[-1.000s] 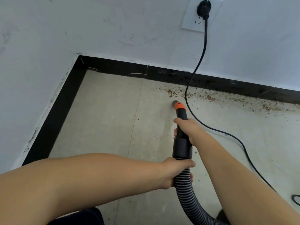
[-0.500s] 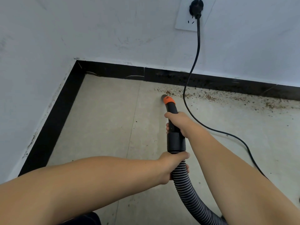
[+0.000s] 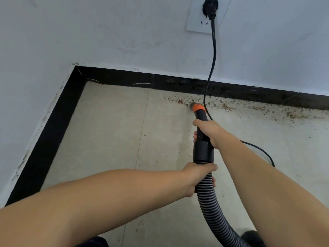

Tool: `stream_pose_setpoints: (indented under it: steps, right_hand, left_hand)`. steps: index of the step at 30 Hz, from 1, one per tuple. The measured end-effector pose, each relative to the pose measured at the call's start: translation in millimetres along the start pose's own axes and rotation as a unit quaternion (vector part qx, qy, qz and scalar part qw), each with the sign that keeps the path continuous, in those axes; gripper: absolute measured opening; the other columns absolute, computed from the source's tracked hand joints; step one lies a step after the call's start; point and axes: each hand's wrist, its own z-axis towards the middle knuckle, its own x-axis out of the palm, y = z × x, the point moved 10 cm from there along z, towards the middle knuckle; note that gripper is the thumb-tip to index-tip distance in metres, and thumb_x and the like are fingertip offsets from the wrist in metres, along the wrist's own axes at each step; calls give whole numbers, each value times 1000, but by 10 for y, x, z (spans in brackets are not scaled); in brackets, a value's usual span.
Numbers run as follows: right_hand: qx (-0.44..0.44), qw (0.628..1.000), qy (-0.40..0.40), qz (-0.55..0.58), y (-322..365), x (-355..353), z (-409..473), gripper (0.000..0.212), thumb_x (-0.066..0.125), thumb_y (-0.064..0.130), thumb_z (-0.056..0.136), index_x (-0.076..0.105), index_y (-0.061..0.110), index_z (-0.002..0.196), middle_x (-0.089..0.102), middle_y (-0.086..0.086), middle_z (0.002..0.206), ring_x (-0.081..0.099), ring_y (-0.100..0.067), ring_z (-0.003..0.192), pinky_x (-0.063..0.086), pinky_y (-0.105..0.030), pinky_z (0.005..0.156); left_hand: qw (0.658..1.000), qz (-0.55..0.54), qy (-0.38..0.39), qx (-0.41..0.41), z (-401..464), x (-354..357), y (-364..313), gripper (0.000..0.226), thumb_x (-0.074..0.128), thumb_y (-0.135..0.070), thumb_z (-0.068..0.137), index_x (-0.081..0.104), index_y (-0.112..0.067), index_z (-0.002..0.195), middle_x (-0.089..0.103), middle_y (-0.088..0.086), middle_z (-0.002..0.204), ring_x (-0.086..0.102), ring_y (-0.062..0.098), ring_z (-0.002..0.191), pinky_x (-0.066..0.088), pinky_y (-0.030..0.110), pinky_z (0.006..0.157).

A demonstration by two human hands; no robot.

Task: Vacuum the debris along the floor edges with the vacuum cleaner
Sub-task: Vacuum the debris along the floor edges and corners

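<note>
The right hand (image 3: 207,131) is the forward grip, its fingers curled round the black nozzle tube (image 3: 202,138) just behind the orange collar (image 3: 198,108). The left hand (image 3: 197,177) makes the rear grip, wrapped round the ribbed hose (image 3: 211,211) right where it joins the tube's wider cuff. Both grips are closed on the vacuum cleaner's wand; neither is free.

The nozzle mouth sits at the near, left end of the debris (image 3: 226,106), a brown scatter lying on the floor (image 3: 110,136) along the black skirting board (image 3: 178,84) and running off to the right. A small clump lies just left of the tip. The power cord (image 3: 212,56) hangs from the wall socket (image 3: 207,15) and crosses the floor just beside the collar on its right.

To do this pass well, I would keep the mouth low and close to the joint of floor and skirting, and draw it slowly rightward so the grains lift rather than scatter. The front hand should steer and the rear hand feed hose. The cord looks likely to snag the tip, so it wants nudging aside or passing over.

Counted: two hands, one nozzle, one hose, one cord, one socket plate, one band of debris. Most of that band looks yet to be cleared.
</note>
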Motion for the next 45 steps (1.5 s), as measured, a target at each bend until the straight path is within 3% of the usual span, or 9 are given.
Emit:
stream_pose_setpoints:
  steps: [5,9,22,26,32,37,45]
  right_hand:
    - [-20,997,59,-51,63,365,-30,13,57,13,92,46,7,89,52,-12,59,51,-19,40,50,-28,45]
    - [-31,996,69,-56,78,515,2,12,57,13,91,46,7,91,52,-11,59,51,-18,39,49,-27,43]
    - [16,999,-44,19,21,-241,165,16,59,17,92,48,6,89,55,-12,66,53,-20,43,52,-33,53]
    - [2,1000,-11,0,115,-86,177,14,59,15,91,47,8,90,54,-11,63,52,-18,35,52,-28,44]
    - [-21,998,40,-44,173,295,155,12,58,14,91,48,8,91,53,-11,63,52,-19,42,51,-31,51]
    - [-25,993,82,-81,176,601,103,13,58,16,91,48,9,92,55,-11,63,53,-17,40,51,-27,43]
    - [-36,989,109,-93,245,992,106,12,58,16,91,48,10,92,55,-11,63,53,-16,38,51,-26,43]
  left_hand:
    - [999,-43,-18,6,-8,-121,65,14,64,-18,87,55,-8,91,61,7,68,60,18,57,53,27,59]
    - [998,-52,-35,10,1,-247,52,17,63,-17,88,54,-7,99,61,8,70,59,18,57,52,28,59]
    - [1000,16,19,-2,109,61,-142,21,66,-20,87,54,-8,101,61,4,68,60,14,54,51,21,48]
    - [1000,-8,6,1,128,38,-163,19,65,-19,87,53,-8,98,60,4,67,59,16,55,52,25,56]
    - [998,-52,-21,4,93,-133,-110,14,63,-16,88,53,-7,93,59,7,68,58,17,55,52,25,54]
    - [997,-75,-37,6,38,-275,-56,14,63,-16,88,53,-8,93,60,6,67,59,18,57,51,27,57]
    - [994,-88,-60,20,18,-577,-99,17,63,-17,86,54,-7,97,61,8,69,58,18,56,51,27,59]
